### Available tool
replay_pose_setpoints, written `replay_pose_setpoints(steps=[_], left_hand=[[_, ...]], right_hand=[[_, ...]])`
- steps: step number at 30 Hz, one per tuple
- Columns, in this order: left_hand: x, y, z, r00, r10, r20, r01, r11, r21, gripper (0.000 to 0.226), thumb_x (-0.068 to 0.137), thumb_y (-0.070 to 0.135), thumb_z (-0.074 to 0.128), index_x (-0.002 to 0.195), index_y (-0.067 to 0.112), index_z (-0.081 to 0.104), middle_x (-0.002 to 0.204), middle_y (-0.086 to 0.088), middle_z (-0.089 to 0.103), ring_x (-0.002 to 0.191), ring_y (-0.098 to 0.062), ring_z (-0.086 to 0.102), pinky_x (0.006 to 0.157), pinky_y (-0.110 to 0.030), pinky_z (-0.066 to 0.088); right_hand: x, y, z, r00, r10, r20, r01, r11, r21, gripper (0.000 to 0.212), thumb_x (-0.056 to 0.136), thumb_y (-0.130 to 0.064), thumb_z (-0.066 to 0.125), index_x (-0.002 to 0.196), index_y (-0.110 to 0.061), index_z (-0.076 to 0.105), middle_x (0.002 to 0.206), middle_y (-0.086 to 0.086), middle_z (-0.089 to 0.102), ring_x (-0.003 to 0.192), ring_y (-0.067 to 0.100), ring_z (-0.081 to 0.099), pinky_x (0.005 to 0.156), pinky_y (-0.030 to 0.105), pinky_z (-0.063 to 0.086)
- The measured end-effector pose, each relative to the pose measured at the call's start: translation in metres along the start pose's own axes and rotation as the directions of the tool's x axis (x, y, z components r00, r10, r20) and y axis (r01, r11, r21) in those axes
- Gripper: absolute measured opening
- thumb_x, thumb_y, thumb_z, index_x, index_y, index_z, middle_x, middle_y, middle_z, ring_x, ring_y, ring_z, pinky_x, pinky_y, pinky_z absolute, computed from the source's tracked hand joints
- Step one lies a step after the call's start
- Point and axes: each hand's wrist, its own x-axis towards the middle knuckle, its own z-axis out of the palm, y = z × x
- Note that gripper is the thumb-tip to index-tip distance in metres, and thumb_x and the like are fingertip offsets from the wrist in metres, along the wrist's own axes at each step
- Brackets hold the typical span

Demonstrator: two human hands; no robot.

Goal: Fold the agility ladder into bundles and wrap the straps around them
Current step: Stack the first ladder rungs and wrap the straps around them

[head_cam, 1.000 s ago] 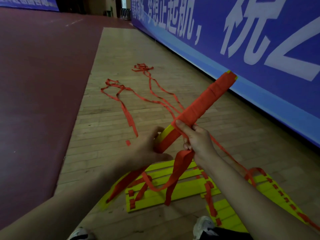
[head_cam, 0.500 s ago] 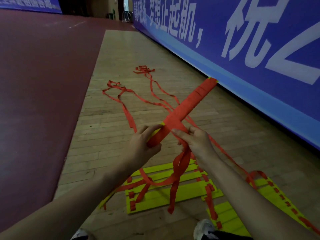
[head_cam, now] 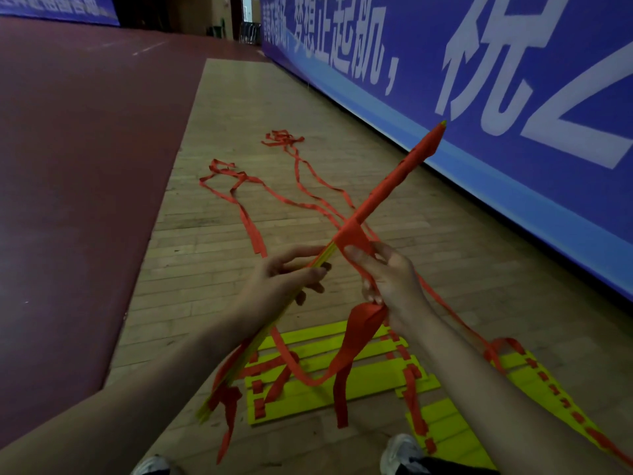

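Head view: a person holds a long, thin bundle of yellow ladder rungs in the air, slanting up towards a blue banner. Its upper half is wound tightly in red strap; the lower half shows bare yellow. The left hand grips the bare part. The right hand pinches the strap at the winding's edge. Loose strap trails over the wooden floor. More rungs lie flat by the feet, apparently not yet bundled, so wrapping looks about half done.
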Motion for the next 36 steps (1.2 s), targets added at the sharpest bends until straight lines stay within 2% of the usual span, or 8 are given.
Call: replay_pose_setpoints(steps=[5, 9, 15, 20, 24, 28, 32, 36], left_hand=[[-0.003, 0.005, 0.0, 0.982, -0.066, 0.175, 0.1, 0.977, -0.188, 0.028, 0.079, 0.006, 0.064, 0.106, 0.013, 0.063, 0.103, -0.018, 0.071, 0.072, -0.023, 0.067, 0.052, -0.025, 0.048], [-0.004, 0.012, -0.004, 0.955, -0.144, 0.261, 0.198, 0.961, -0.194, 0.03, 0.083, 0.011, 0.061, 0.113, 0.013, 0.058, 0.107, -0.018, 0.071, 0.076, -0.025, 0.07, 0.055, -0.026, 0.052], [-0.004, 0.015, -0.008, 0.927, -0.22, 0.304, 0.239, 0.97, -0.029, 0.037, 0.093, 0.021, 0.049, 0.13, 0.024, 0.053, 0.11, -0.016, 0.07, 0.079, -0.028, 0.07, 0.061, -0.032, 0.057], [-0.005, 0.01, -0.008, 0.939, -0.245, 0.243, 0.231, 0.969, 0.083, 0.032, 0.1, 0.019, 0.042, 0.13, 0.025, 0.054, 0.102, -0.019, 0.07, 0.075, -0.027, 0.07, 0.062, -0.032, 0.056], [0.003, -0.003, -0.002, 0.992, -0.112, 0.057, 0.088, 0.943, 0.32, 0.025, 0.095, 0.016, 0.056, 0.119, 0.02, 0.059, 0.094, -0.012, 0.067, 0.07, -0.017, 0.068, 0.064, -0.034, 0.055], [0.0, -0.011, -0.001, 0.994, 0.093, 0.048, -0.099, 0.674, 0.732, 0.061, 0.074, 0.027, 0.082, 0.127, 0.021, 0.053, 0.107, 0.002, 0.059, 0.093, -0.017, 0.058, 0.078, -0.033, 0.048], [-0.005, -0.017, 0.005, 0.962, 0.27, 0.039, -0.203, 0.612, 0.765, 0.067, 0.072, 0.014, 0.081, 0.131, 0.017, 0.049, 0.104, 0.012, 0.045, 0.09, -0.008, 0.046, 0.065, -0.016, 0.029], [-0.002, -0.023, 0.005, 0.957, 0.29, 0.003, -0.217, 0.708, 0.672, 0.069, 0.071, 0.009, 0.079, 0.131, 0.027, 0.051, 0.09, 0.019, 0.052, 0.077, -0.006, 0.049, 0.064, -0.012, 0.037]], right_hand=[[-0.001, -0.002, -0.002, 0.996, 0.014, 0.092, -0.023, 0.995, 0.098, 0.014, 0.08, -0.019, 0.069, 0.092, -0.011, 0.066, 0.041, -0.004, 0.038, 0.028, 0.004, 0.028, 0.034, 0.021, 0.02], [-0.005, -0.005, -0.001, 0.994, -0.026, 0.102, 0.016, 0.995, 0.099, 0.003, 0.085, -0.011, 0.066, 0.087, -0.012, 0.064, 0.04, -0.005, 0.039, 0.028, 0.003, 0.028, 0.034, 0.019, 0.02], [0.003, 0.002, -0.004, 0.999, 0.018, 0.041, -0.02, 0.998, 0.064, 0.011, 0.082, -0.019, 0.071, 0.087, -0.012, 0.064, 0.041, -0.004, 0.039, 0.028, 0.005, 0.028, 0.032, 0.02, 0.024], [0.004, 0.005, -0.003, 0.999, 0.031, 0.024, -0.033, 0.998, 0.05, 0.008, 0.084, -0.014, 0.07, 0.083, -0.012, 0.062, 0.041, -0.006, 0.041, 0.028, 0.003, 0.029, 0.032, 0.019, 0.023], [0.006, 0.006, 0.0, 0.999, 0.033, -0.026, -0.032, 0.999, 0.041, 0.011, 0.083, -0.018, 0.072, 0.079, -0.014, 0.062, 0.042, -0.005, 0.039, 0.029, 0.006, 0.027, 0.036, 0.022, 0.023], [0.007, 0.008, 0.002, 0.998, 0.032, -0.055, -0.03, 0.999, 0.044, 0.014, 0.082, -0.021, 0.073, 0.077, -0.014, 0.062, 0.044, -0.004, 0.04, 0.031, 0.007, 0.03, 0.038, 0.024, 0.025], [0.008, 0.009, 0.001, 0.998, 0.013, -0.067, -0.011, 1.0, 0.028, 0.016, 0.081, -0.024, 0.075, 0.074, -0.015, 0.063, 0.046, -0.003, 0.041, 0.032, 0.007, 0.031, 0.037, 0.023, 0.026], [0.008, 0.008, 0.0, 0.998, -0.017, -0.06, 0.015, 1.0, -0.024, 0.019, 0.084, -0.025, 0.073, 0.074, -0.013, 0.062, 0.045, -0.004, 0.045, 0.034, 0.008, 0.034, 0.038, 0.023, 0.029]])
